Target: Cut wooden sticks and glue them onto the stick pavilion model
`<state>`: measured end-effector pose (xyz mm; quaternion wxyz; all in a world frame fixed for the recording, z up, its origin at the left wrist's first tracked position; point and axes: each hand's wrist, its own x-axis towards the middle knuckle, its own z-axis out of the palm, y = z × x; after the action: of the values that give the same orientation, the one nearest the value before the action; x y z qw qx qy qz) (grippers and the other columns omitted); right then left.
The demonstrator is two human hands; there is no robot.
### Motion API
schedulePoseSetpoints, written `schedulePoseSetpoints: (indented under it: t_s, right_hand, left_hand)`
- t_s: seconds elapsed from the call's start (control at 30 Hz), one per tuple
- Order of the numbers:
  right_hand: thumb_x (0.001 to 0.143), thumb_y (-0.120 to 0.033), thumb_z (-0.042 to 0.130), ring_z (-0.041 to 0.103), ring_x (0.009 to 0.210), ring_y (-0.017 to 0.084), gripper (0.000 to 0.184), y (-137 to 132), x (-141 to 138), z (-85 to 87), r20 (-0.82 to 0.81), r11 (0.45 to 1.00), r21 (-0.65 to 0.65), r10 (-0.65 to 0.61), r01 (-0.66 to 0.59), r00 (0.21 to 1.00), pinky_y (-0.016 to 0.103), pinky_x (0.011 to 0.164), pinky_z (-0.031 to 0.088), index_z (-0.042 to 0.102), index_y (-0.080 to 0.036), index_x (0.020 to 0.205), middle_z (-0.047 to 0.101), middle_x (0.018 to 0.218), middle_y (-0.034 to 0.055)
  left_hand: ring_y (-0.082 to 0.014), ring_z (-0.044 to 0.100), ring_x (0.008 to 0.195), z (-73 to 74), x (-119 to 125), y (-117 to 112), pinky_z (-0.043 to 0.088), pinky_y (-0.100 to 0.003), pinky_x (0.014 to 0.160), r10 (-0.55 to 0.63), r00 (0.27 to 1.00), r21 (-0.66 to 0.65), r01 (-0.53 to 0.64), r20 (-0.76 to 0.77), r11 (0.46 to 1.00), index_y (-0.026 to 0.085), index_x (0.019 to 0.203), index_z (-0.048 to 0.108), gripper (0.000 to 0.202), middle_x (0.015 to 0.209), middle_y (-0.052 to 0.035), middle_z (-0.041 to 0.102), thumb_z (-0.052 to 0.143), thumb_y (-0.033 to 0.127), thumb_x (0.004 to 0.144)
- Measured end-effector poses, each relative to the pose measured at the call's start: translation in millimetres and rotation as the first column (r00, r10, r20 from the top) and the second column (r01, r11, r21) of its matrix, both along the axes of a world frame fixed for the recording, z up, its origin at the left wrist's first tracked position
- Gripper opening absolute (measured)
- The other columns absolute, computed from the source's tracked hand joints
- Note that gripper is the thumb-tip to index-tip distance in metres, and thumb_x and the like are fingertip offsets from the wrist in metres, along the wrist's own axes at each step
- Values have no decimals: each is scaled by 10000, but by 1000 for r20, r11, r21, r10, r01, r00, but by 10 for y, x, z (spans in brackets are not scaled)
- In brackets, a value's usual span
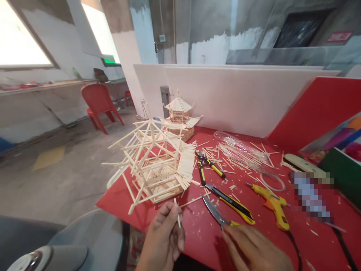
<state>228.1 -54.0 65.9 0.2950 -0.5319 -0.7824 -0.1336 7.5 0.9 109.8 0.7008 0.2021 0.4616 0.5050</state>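
Observation:
My left hand point(169, 231) pinches a short pale wooden stick point(177, 212) between thumb and fingers, just in front of the stick-built pavilion model point(158, 165). That model has an open roof frame, with a covered slope of flat sticks on its right side. My right hand point(251, 244) is closed over the yellow handle of a pair of scissors point(216, 211), whose blade points up and left above the red tabletop point(200, 241). Part of the handle is hidden under the fingers. A yellow-and-black utility knife point(231, 203) lies just beyond the scissors.
Behind stands a finished-looking pagoda model point(179, 116). Yellow-handled pliers point(207, 167), a yellow glue gun point(272, 205), a tape ring point(272, 181) and loose sticks in plastic point(242, 150) lie across the table. White boards point(225, 98) rise at the back. A red chair point(98, 101) stands left.

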Motion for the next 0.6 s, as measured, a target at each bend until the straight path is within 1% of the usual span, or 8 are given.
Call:
schedulePoseSetpoints:
  t_s: [0.03,0.1,0.17,0.23,0.3,0.4,0.5,0.6]
  right_hand:
    - [902,-237,614,715,707,152,98,68,-124,91,-88,996,45,80,-76,993,228,688,551,705,-220,936,746,822,25]
    - [889,-248,658,684,635,130,52,214,-396,265,-204,978,129,191,-167,960,219,619,529,695,-216,908,724,748,9]
    - [900,-286,665,663,600,122,102,347,-639,399,-265,954,209,265,-213,927,219,564,512,692,-193,934,717,732,17]
    - [915,-300,654,656,601,124,160,441,-802,473,-308,944,229,302,-237,902,225,554,512,690,-167,996,721,744,32]
    - [914,-263,657,652,606,126,173,492,-883,491,-316,936,241,326,-257,891,233,563,518,683,-147,1040,726,754,44]
    - [885,-160,673,648,618,129,160,522,-908,465,-263,926,276,331,-259,906,233,583,522,680,-139,1044,726,752,47]
    - [889,-147,662,638,609,134,124,544,-911,438,-231,930,294,294,-221,928,241,582,520,686,-127,1009,720,734,48]
    - [884,-129,653,632,595,142,88,572,-934,420,-213,932,309,264,-191,941,262,588,521,688,-109,962,713,714,51]
  left_hand:
    - [-23,430,343,18,13,6,258,-138,340,-13,1000,-9,13,29,1000,186,760,558,366,610,50,615,822,434,706]
    - [-34,457,371,26,28,15,281,-138,363,-35,996,-26,37,84,999,190,774,557,370,623,40,634,848,398,682]
    - [-37,466,409,9,21,22,305,-134,398,-25,991,-38,31,134,999,185,770,565,362,607,36,632,866,360,668]
    - [-42,478,445,-16,-3,26,332,-136,430,6,985,-46,2,172,999,179,754,585,346,581,40,613,879,334,656]
    - [-64,534,500,-34,-29,34,397,-153,485,41,979,-64,-28,202,998,181,761,616,344,590,36,623,903,308,619]
    - [-107,605,568,-42,-51,60,466,-195,545,99,969,-110,-75,225,991,192,828,673,407,666,7,686,941,273,533]
    - [-130,626,580,-34,-43,107,486,-217,546,133,963,-145,-101,233,984,189,826,704,441,679,-12,707,957,268,474]
    - [-149,650,627,-16,-19,161,519,-238,615,133,959,-164,-93,251,982,180,786,717,427,654,-19,703,965,246,445]
